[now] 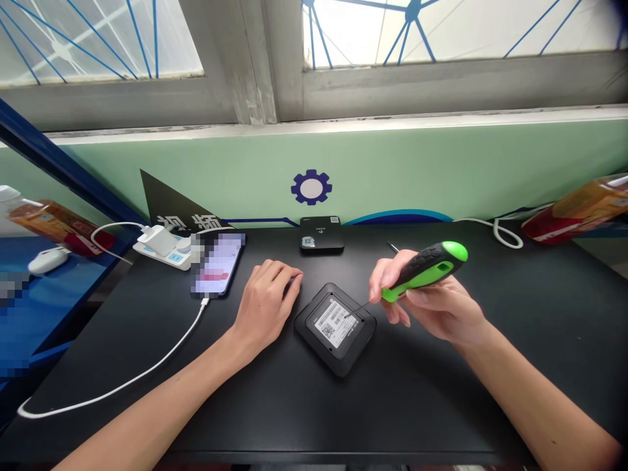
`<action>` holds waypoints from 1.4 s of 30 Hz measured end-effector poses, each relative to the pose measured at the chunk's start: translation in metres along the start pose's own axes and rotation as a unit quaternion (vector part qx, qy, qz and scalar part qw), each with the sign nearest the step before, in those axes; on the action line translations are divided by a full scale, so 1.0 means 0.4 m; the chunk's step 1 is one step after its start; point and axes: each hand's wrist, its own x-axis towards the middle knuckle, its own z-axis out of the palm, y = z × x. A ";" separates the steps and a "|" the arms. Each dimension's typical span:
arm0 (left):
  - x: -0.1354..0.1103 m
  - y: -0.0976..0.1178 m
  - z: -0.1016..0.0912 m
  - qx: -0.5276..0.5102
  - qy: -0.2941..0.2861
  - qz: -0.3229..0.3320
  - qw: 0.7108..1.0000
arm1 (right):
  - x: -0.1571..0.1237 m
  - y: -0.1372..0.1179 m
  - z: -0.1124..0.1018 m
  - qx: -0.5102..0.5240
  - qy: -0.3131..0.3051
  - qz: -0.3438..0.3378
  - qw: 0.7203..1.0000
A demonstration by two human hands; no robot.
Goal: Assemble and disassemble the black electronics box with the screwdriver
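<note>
The right hand [441, 309] is clamping its fingers around a screwdriver [426, 273], its shaft [362, 307] pointing toward eight o'clock over the black box [321, 304] on the desk [220, 405], while the nearer left hand [267, 297], its grip unclear, is resting at the box's ten o'clock.

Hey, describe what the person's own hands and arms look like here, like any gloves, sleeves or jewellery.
The left hand and right hand are both bare, with no gloves and no rings visible. Neither wrist shows a watch or bracelet. The left forearm and right forearm are slim and uncovered, with no sleeves in view.
</note>
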 end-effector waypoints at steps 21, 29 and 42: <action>-0.057 0.132 -0.009 -0.103 -0.144 0.035 0.984 | 0.007 0.000 0.000 -0.008 0.093 -0.012 0.996; -0.021 0.087 -0.045 -0.267 -0.241 0.110 0.926 | 0.005 -0.005 0.003 0.004 0.077 0.002 0.997; -0.024 0.092 -0.037 -0.136 -0.219 0.093 0.962 | 0.003 -0.009 0.001 0.017 0.063 0.010 0.998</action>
